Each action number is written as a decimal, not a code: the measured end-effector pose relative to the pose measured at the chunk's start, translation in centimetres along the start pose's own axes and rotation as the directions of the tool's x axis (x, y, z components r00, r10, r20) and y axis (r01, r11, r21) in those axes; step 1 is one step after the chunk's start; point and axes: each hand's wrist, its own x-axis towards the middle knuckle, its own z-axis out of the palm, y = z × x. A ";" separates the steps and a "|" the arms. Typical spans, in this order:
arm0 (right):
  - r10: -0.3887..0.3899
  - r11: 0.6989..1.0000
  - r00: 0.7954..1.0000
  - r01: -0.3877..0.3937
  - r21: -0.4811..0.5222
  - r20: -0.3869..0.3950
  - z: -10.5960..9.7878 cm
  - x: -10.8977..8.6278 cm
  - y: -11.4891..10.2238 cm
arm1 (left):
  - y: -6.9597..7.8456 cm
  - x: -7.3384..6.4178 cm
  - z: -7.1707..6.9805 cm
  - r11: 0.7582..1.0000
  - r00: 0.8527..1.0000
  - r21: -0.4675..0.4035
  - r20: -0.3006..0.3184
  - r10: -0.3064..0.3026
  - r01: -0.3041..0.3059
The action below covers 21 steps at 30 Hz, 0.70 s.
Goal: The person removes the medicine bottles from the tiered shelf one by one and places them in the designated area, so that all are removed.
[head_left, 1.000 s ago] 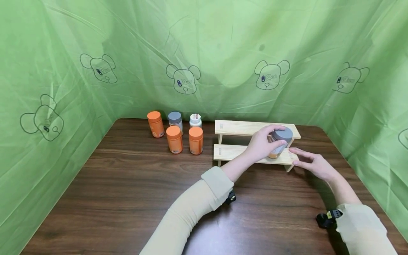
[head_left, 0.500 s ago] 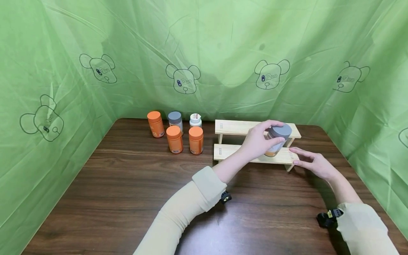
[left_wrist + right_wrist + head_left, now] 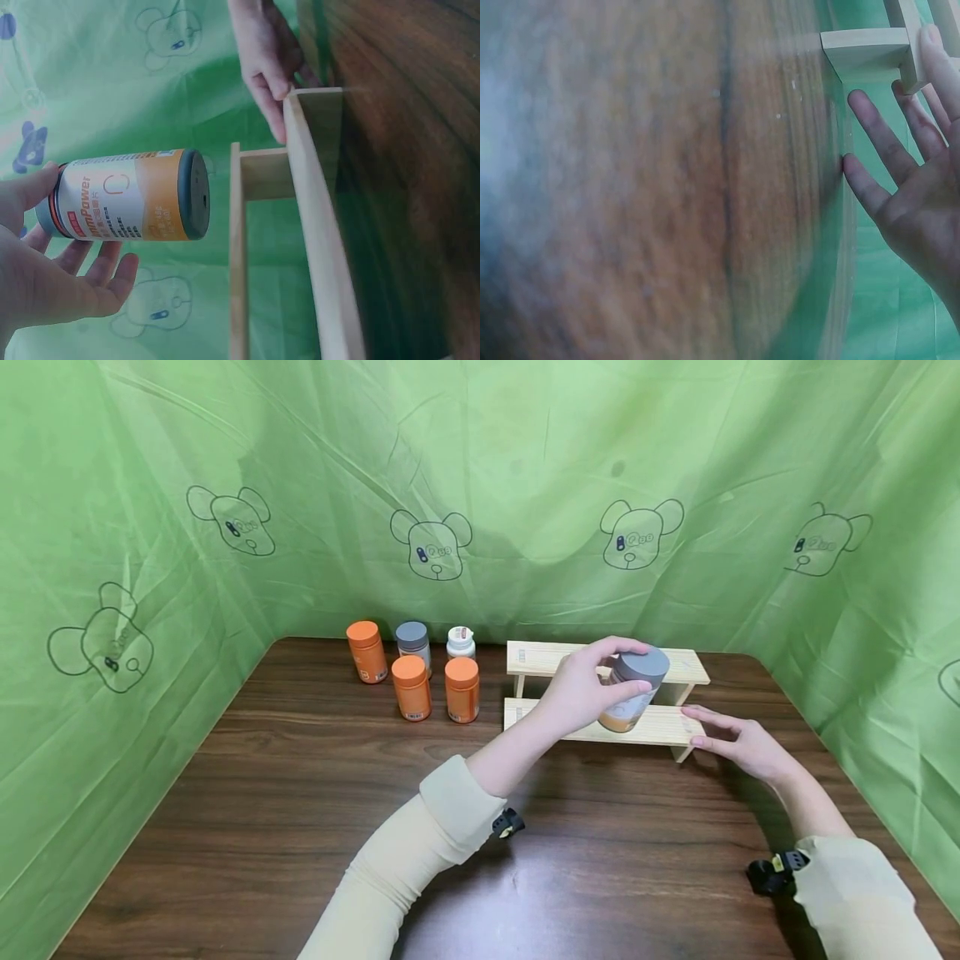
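My left hand (image 3: 583, 693) grips a supplement bottle (image 3: 627, 710) by its grey lid, thumb on one side and fingers on the other. In the left wrist view the bottle (image 3: 124, 199) shows a white and orange label, and a gap separates its dark base from the wooden rack (image 3: 319, 225). That two-step rack (image 3: 660, 727) stands at the right of the table. At its lower step's right end, my right hand (image 3: 750, 752) holds the board between thumb and fingertips. The right wrist view shows the other fingers of this hand (image 3: 922, 172) spread.
Left of the rack stand several bottles: orange ones (image 3: 412, 689) (image 3: 462, 691) (image 3: 367, 652), another grey-lidded bottle (image 3: 413, 639), and a small white bottle (image 3: 461, 643). Green printed cloth (image 3: 525, 485) surrounds the dark wooden table (image 3: 300, 827) at the back and sides.
The grey-lidded bottle in my left hand has moved left along the rack, rising slightly at first. My right hand stays at the rack's right end.
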 end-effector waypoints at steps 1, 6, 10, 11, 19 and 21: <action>-0.001 1.000 1.000 0.001 0.002 0.001 0.0 0.0 0.0 | 0.1 -0.1 -0.3 1.000 1.000 0.002 0.001 -0.002 0.002; -0.015 1.000 1.000 0.015 0.012 0.006 0.0 -0.1 -0.2 | 0.5 -0.5 -2.0 1.000 1.000 0.004 0.015 -0.019 0.019; -0.010 1.000 1.000 0.010 0.015 0.000 -0.1 -0.1 -0.2 | 0.7 -1.0 -3.3 1.000 1.000 -0.002 0.006 -0.025 0.025; -0.007 1.000 1.000 0.007 0.012 0.000 -0.1 -0.1 -0.2 | 0.7 -1.1 -3.6 1.000 1.000 -0.007 0.002 -0.022 0.022; 0.021 1.000 1.000 -0.021 -0.007 0.004 0.0 0.0 0.2 | 0.7 -1.8 -5.9 1.000 1.000 -0.029 -0.009 0.003 -0.003; 0.024 1.000 1.000 -0.024 -0.010 0.009 0.0 0.0 0.2 | 0.7 -2.0 -6.5 1.000 1.000 -0.028 -0.023 0.001 -0.001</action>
